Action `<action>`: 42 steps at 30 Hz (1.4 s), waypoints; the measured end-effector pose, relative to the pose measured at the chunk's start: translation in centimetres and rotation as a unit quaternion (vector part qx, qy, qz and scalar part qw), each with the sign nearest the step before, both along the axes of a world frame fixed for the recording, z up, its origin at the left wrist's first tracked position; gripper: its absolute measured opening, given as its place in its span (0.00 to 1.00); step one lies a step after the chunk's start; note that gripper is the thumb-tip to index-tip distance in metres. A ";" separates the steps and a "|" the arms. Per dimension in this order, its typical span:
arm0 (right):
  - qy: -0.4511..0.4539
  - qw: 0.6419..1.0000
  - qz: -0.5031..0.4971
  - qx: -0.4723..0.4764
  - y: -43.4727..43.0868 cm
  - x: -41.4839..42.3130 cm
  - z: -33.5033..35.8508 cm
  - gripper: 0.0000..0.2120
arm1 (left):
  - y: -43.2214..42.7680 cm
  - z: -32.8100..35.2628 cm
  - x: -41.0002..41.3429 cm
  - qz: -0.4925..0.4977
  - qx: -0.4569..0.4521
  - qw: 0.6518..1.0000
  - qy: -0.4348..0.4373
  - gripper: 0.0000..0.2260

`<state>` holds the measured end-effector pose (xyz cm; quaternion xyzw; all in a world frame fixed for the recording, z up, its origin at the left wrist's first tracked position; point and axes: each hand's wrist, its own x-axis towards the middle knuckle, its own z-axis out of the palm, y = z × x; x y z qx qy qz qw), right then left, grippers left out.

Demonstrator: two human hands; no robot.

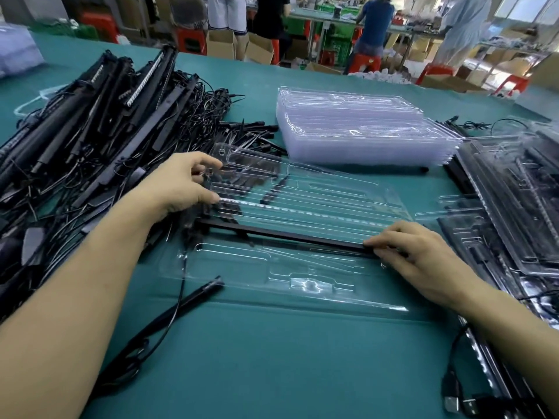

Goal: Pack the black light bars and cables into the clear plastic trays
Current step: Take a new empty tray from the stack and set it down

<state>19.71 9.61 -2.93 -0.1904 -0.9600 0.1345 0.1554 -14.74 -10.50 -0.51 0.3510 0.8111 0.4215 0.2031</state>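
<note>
An open clear plastic tray (302,276) lies unfolded on the green table in front of me. One black light bar (281,234) lies across its middle, and a second bar with a white LED strip (302,210) sits just behind it. My left hand (181,184) grips the left end of that LED bar and the tray's edge. My right hand (414,252) presses its fingertips on the right end of the black bar. A loose black bar with its cable (193,294) lies by my left forearm.
A big heap of black light bars and cables (90,131) fills the left side. A stack of empty clear trays (357,128) stands behind. Packed trays (520,192) lie at the right. USB cables (456,397) lie near the front right. People work at far tables.
</note>
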 end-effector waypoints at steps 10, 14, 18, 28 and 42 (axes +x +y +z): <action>0.060 0.994 0.019 -0.092 0.7 0.4 -0.1 0.22 | 0.7 0.2 0.5 0.092 0.206 0.953 -0.201 0.26; 0.067 0.996 0.012 -0.058 0.4 0.3 -0.4 0.21 | 0.3 0.6 0.7 0.046 0.255 0.921 -0.291 0.28; 0.055 0.998 0.013 -0.013 0.1 0.5 -0.4 0.18 | -0.1 0.7 0.4 -0.020 0.251 0.909 -0.331 0.23; -0.061 0.983 -0.011 0.173 -0.7 0.4 1.2 0.11 | 0.1 0.2 0.8 -0.010 0.234 0.925 -0.299 0.10; 0.074 0.983 -0.129 0.111 -0.2 0.6 -0.2 0.08 | 0.3 0.0 0.9 -0.009 0.257 0.916 -0.307 0.09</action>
